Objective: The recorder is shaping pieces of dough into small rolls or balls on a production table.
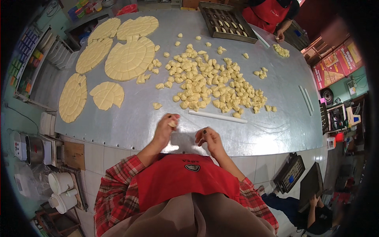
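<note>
My left hand [165, 129] is raised over the near edge of the metal table, closed around a small piece of dough [172, 123]. Across from it, my right hand [210, 138] hovers with loosely bent fingers, a little apart; nothing shows between them. A white rod [217, 116] lies just beyond both hands. Behind the rod spreads a large heap of small, pale yellow dough pieces [205, 79]. One loose dough lump [157, 106] sits beyond my left hand.
Flattened dough rounds [130, 58], scored into pieces, cover the table's left side. At the far edge stands a dark baking tray [227, 23] holding shaped dough. A person in a red apron [266, 14] works there beside a small dough pile [281, 50]. Two thin rods [306, 100] lie at right.
</note>
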Demonstrator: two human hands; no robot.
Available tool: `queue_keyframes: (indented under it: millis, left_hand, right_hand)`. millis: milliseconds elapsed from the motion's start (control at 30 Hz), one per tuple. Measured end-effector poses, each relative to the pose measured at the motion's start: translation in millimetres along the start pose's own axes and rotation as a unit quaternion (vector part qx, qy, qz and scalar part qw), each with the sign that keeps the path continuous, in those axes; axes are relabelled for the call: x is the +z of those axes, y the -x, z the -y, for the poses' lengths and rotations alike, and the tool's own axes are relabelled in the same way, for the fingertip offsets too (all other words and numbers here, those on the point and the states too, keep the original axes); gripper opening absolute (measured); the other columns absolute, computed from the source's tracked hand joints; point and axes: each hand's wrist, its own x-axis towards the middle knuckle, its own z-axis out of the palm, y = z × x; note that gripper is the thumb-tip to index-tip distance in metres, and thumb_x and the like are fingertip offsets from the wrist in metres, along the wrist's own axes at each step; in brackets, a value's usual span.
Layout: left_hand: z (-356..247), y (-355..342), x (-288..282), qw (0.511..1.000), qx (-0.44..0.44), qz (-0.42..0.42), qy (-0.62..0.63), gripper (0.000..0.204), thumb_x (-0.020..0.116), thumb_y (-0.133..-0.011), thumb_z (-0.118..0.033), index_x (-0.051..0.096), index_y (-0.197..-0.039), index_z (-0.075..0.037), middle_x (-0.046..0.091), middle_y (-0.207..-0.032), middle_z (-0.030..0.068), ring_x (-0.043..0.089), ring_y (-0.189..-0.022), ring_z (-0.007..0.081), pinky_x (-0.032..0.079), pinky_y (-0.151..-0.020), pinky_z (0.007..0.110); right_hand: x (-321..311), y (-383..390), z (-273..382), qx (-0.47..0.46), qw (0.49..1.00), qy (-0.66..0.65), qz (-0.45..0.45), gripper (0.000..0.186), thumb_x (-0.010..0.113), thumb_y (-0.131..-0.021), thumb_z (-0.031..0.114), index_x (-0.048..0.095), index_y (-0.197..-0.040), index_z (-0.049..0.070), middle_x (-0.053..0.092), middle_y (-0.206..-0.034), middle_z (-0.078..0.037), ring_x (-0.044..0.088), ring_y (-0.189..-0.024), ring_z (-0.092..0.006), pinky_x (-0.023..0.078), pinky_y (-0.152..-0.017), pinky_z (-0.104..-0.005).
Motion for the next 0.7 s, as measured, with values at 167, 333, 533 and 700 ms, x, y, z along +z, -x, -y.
queue_keyframes:
  millis: [167,333,533,700]
  left_hand:
    - [16,6,52,0.772,0.206,0.234,-0.554,0.063,0.055,-0.083,-0.042,0.037,-0.133,-0.008,0.021,-0.144,0.0202,0.014,-0.133,0.0430,0.014,-0.103,0.057]
    - [-49,-9,10,0.789,0.307,0.076,-0.527,0.060,0.062,-0.080,-0.035,0.041,-0.130,-0.010,0.026,-0.142,0.0168,0.022,-0.130,0.0396,0.020,-0.103,0.051]
    - [-115,-25,-194,0.704,-0.027,-0.360,-0.612,0.023,0.052,-0.085,-0.027,0.060,-0.093,-0.006,0.063,-0.086,0.0165,0.060,-0.080,0.0348,0.047,-0.068,0.042]
    - [-130,-62,-323,0.623,0.164,-0.402,-0.651,0.022,0.050,-0.084,-0.017,0.060,-0.100,-0.005,0.060,-0.107,0.0130,0.057,-0.097,0.0321,0.046,-0.081,0.041]
  right_hand:
    - [8,-9,12,0.087,0.952,-0.275,-0.106,0.031,0.039,-0.089,0.013,0.042,-0.120,0.010,0.053,-0.114,-0.015,0.060,-0.090,-0.0252,0.054,-0.066,-0.0329]
    - [-44,-18,13,0.009,0.954,-0.283,-0.095,0.031,0.042,-0.090,0.018,0.046,-0.117,0.003,0.056,-0.109,-0.014,0.059,-0.084,-0.0190,0.054,-0.060,-0.0281]
    - [-206,-13,50,-0.145,0.618,0.695,-0.338,0.048,0.042,-0.091,0.035,0.046,-0.130,0.007,0.037,-0.136,-0.021,0.034,-0.126,-0.0347,0.016,-0.107,-0.0467]
    - [-147,-28,49,-0.219,0.747,0.550,-0.303,0.039,0.050,-0.087,0.017,0.050,-0.125,0.010,0.027,-0.143,-0.019,0.024,-0.132,-0.0377,0.020,-0.106,-0.0457]
